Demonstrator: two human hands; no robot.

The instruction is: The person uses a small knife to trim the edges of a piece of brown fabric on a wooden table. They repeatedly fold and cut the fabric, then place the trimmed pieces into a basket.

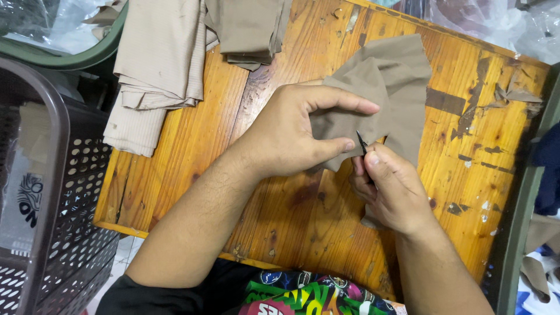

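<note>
Wooden desk (466, 192), orange-varnished and pretty scuffed up, with a dark perforated plastic basket (64, 192) just off its left edge and a stack of folded beige fabric pieces (157, 64) lying at the top left corner. Over the middle, a taupe piece of cloth (388, 87) is pinched at its lower edge by the left hand (291, 134), thumb and fingers clamped on it. Right hand (391, 192) is closed around a small dark pointed blade (361, 143), tip touching the cloth right beside the left thumb.
</note>
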